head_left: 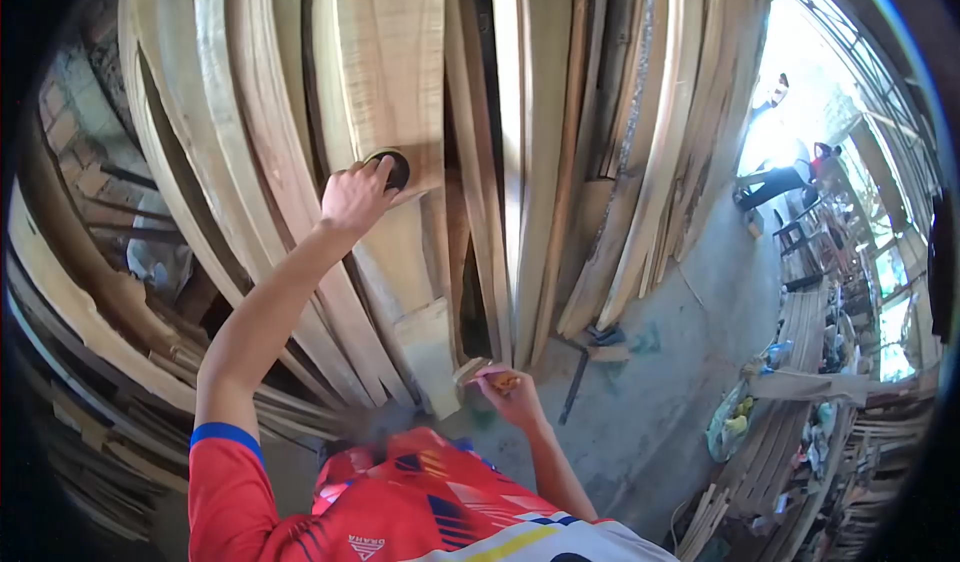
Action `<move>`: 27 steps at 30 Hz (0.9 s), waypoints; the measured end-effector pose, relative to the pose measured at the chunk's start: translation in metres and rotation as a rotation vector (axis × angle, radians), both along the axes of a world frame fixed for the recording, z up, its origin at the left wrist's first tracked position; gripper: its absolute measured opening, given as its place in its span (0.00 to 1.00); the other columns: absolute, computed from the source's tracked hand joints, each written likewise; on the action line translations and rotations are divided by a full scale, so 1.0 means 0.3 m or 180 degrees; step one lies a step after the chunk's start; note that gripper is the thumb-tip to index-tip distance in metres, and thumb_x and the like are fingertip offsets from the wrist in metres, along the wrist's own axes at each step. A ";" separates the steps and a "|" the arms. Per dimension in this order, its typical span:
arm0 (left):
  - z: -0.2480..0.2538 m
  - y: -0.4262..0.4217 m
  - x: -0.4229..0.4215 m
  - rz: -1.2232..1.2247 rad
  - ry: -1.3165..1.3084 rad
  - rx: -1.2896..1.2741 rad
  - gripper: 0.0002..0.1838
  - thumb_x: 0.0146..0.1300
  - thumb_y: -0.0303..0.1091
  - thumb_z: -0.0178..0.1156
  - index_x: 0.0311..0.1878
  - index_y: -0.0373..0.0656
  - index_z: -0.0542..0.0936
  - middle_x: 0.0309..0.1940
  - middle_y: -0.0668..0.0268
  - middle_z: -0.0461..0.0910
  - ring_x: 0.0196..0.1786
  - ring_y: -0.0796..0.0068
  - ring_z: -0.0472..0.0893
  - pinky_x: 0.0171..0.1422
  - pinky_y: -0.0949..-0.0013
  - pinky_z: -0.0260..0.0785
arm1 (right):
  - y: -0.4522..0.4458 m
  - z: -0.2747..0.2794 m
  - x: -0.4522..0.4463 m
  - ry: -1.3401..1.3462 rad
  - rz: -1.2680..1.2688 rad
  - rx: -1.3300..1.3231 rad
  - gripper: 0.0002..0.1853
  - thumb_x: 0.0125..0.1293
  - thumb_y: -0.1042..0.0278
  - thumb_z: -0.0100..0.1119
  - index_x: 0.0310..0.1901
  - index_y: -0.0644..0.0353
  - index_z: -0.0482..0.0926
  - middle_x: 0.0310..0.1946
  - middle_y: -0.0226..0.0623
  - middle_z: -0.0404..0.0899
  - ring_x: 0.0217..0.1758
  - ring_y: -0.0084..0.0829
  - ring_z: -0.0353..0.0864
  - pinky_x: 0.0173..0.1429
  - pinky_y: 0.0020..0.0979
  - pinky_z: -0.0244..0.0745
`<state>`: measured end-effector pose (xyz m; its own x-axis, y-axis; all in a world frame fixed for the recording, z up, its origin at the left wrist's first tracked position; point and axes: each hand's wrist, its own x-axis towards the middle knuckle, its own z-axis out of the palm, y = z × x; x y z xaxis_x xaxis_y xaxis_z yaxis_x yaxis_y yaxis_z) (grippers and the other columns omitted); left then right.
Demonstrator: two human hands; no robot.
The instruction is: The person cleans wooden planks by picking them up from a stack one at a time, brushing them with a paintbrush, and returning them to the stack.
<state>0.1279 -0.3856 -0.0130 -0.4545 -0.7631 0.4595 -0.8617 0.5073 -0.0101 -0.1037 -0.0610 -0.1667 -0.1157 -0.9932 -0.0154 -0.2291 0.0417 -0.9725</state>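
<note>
My left hand [357,198] reaches forward with its fingers wrapped round a small round tin [396,171], dark inside with a golden rim. The tin is at a wide pale wooden board [392,72]; whether it rests on the wood, I cannot tell. Close to my body, my right hand [512,398] is closed round what looks like a paintbrush [468,370], its pale end pointing left. Just left of that brush lies the lower end of a shorter pale board [428,347]. The fingers of my right hand hide most of the handle.
Long planks [540,162] stand side by side to the left and right of the wide board. A dark tool [575,382] and a wood offcut [608,354] lie on the concrete floor [660,402]. Stacked timber [790,432] lines the right side. Another person [785,182] bends near the bright opening.
</note>
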 end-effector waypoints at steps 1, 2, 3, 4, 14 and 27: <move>-0.012 0.011 0.014 0.0023 -0.0103 0.0075 0.21 0.62 0.47 0.66 0.54 0.49 0.74 0.42 0.64 0.84 0.46 0.63 0.85 0.45 0.59 0.80 | -0.004 0.025 0.005 0.0094 -0.0017 0.0001 0.05 0.67 0.75 0.65 0.43 0.62 0.84 0.36 0.29 0.85 0.42 0.17 0.80 0.48 0.23 0.75; -0.034 0.010 0.019 -0.0031 -0.0211 0.0087 0.20 0.64 0.46 0.64 0.53 0.48 0.72 0.40 0.65 0.82 0.46 0.65 0.85 0.44 0.61 0.80 | -0.014 0.051 0.008 -0.0006 -0.0069 -0.0032 0.05 0.68 0.74 0.65 0.43 0.61 0.84 0.32 0.26 0.84 0.37 0.15 0.79 0.42 0.22 0.74; -0.046 0.012 0.021 -0.0031 -0.0191 0.0068 0.19 0.64 0.45 0.64 0.53 0.48 0.72 0.40 0.65 0.82 0.46 0.65 0.85 0.44 0.61 0.80 | -0.021 0.067 0.001 0.0058 -0.0036 0.0003 0.05 0.68 0.73 0.65 0.43 0.61 0.84 0.31 0.25 0.83 0.35 0.15 0.78 0.40 0.22 0.73; -0.057 0.014 0.022 -0.0033 -0.0165 0.0049 0.19 0.64 0.45 0.64 0.53 0.48 0.72 0.40 0.66 0.82 0.45 0.65 0.85 0.44 0.61 0.80 | -0.027 0.081 -0.008 0.0129 -0.0005 0.0037 0.04 0.68 0.73 0.64 0.43 0.61 0.84 0.30 0.25 0.82 0.33 0.14 0.77 0.38 0.22 0.72; -0.091 0.023 0.051 -0.0129 -0.0017 0.0133 0.24 0.63 0.46 0.65 0.59 0.50 0.72 0.38 0.65 0.82 0.44 0.63 0.85 0.44 0.60 0.79 | -0.077 0.067 -0.014 0.0308 0.0204 0.0173 0.06 0.67 0.73 0.65 0.44 0.62 0.83 0.34 0.33 0.85 0.37 0.20 0.81 0.44 0.26 0.77; -0.099 0.063 0.069 -0.0118 -0.0056 0.0189 0.25 0.65 0.50 0.63 0.62 0.50 0.73 0.39 0.64 0.84 0.43 0.64 0.85 0.44 0.61 0.79 | -0.135 0.051 0.024 0.0281 0.0305 0.0077 0.05 0.68 0.73 0.64 0.43 0.63 0.84 0.31 0.27 0.84 0.32 0.14 0.76 0.37 0.21 0.72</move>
<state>0.1486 -0.3666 -0.0426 -0.4905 -0.7713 0.4056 -0.8424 0.5389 0.0060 -0.0965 -0.1015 -0.1515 -0.0222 -0.9992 -0.0335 -0.3179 0.0389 -0.9473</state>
